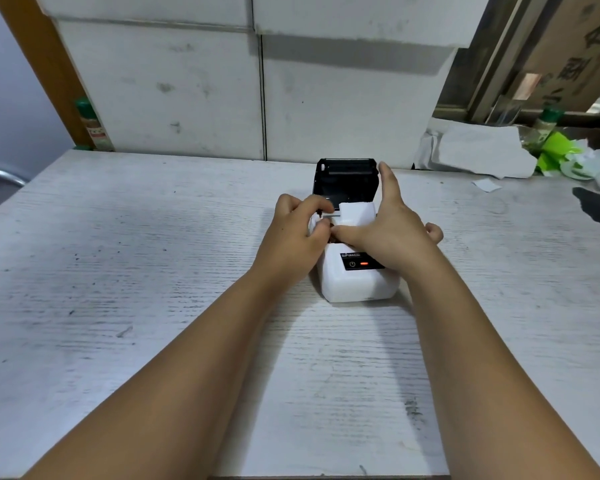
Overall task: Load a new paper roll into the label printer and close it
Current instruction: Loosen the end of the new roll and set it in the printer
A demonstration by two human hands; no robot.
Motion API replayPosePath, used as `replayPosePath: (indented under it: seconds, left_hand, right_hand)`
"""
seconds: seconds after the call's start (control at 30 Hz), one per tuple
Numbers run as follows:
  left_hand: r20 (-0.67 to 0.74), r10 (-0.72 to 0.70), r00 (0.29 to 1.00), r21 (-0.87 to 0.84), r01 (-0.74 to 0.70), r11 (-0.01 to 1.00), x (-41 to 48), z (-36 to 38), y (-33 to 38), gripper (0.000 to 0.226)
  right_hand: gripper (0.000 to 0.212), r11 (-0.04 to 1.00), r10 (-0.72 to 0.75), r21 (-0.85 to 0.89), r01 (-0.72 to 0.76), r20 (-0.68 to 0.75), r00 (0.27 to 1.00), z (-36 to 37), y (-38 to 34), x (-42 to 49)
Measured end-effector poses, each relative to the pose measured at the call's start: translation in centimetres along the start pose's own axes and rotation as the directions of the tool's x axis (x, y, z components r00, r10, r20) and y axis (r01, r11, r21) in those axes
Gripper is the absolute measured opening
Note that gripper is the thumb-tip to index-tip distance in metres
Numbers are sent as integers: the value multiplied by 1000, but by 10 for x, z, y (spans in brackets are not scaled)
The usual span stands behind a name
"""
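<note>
Both hands (293,233) (394,226) press paper roll (355,214) into open printer (357,282)

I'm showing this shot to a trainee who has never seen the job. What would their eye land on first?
Most likely the white label printer at the middle of the pale wooden table, its black lid standing open at the far end and an orange light lit on its front panel. Next, both bare hands meeting over it: the left hand curled at the paper roll, the right hand spread across it.
</note>
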State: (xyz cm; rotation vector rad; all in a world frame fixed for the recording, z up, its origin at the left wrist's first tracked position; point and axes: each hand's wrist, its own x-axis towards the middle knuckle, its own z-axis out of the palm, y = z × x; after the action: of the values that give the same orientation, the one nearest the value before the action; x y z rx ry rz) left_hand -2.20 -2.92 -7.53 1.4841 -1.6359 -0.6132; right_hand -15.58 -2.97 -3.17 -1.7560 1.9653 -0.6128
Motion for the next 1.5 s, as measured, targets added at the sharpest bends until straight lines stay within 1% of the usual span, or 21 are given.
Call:
replayPosePath:
  seconds: [0.13, 0.23, 0.33, 0.43, 0.57, 0.67, 0.7, 0.8, 0.9, 1.0, 1.07, 1.13, 1.2, 1.27, 1.3, 1.37, 1.4, 1.43, 1.47, 1.5]
  left_hand:
    - [6, -23, 1000, -18, 23, 1000, 2, 0, -1, 21]
    - [6, -26, 1000, -26, 26, 999, 4, 0, -2, 21]
    - [19, -39, 999, -36, 40, 999, 4, 0, -1, 24]
    - [19, -53, 998, -47, 54, 997, 4, 0, -1, 24]
    - [29, -64, 997, -38, 66, 997, 3, 0, 0, 26]
    - [29, -64, 998, -47, 65, 997, 2, 0, 1, 24]
    - [18, -63, 998, -58, 64, 996, 1, 1, 1, 22]
    - [-52, -47, 998, -121, 40, 992, 2, 0, 3, 19]
    - [-114, -3, 993, -171, -17, 985, 1, -4, 8, 23]
    - [-177, 68, 982, -189, -102, 977, -2, -7, 9, 33]
    - [-137, 80, 987, -172, -104, 980, -4, -7, 10, 37]
    - [-57, 103, 993, -136, -110, 985, -6, -7, 10, 19]
    - [12, 135, 991, -56, -134, 989, -8, -6, 12, 4]
    - [33, 159, 987, -10, -159, 987, -9, -5, 12, 5]
    - [36, 167, 985, -33, -166, 986, -9, -5, 14, 8]
    - [32, 190, 981, -85, -187, 979, -11, -7, 15, 24]
    - [33, 201, 979, -82, -198, 977, -11, -7, 15, 27]
    - [36, 214, 976, -60, -212, 976, -11, -6, 15, 22]
    - [44, 227, 973, -12, -226, 974, -12, -5, 15, 9]
    - [35, 261, 965, 67, -263, 963, -13, -4, 15, 11]
  right_hand:
    - [97, 997, -66, 34, 67, -15, 998, -5, 2, -5]
    - [90, 996, -79, 47, 82, -50, 996, -8, 3, -9]
    - [72, 993, -81, 78, 90, -106, 991, -7, 4, -10]
    - [57, 990, -70, 113, 84, -129, 989, -7, 4, -9]
    - [37, 974, -23, 216, 64, -190, 982, -11, 6, -7]
    - [18, 954, -6, 292, 72, -221, 975, -11, 10, -4]
    - [18, 945, -9, 315, 85, -236, 972, -10, 11, -3]
    - [31, 913, 3, 396, 101, -253, 968, -10, 13, 0]
    - [34, 881, 17, 470, 63, -165, 986, -10, 16, 5]
    - [27, 868, 5, 494, 46, -101, 995, -7, 19, 9]
    - [26, 866, -9, 497, 54, -93, 996, -4, 21, 11]
    - [27, 867, -22, 493, 67, -97, 995, -2, 22, 13]
    - [28, 865, -10, 498, 60, -102, 995, -3, 24, 14]
    - [29, 849, 13, 527, 48, -111, 994, -5, 25, 15]
    - [28, 837, 25, 546, 48, -126, 992, -5, 25, 15]
    - [21, 808, 51, 584, 77, -200, 978, -3, 25, 14]
    - [18, 789, 59, 605, 107, -248, 967, -2, 24, 13]
    - [17, 766, 55, 627, 141, -281, 958, 0, 23, 13]
    - [21, 738, 37, 653, 170, -290, 956, 2, 23, 13]
    - [26, 704, 9, 683, 192, -278, 960, 3, 23, 13]
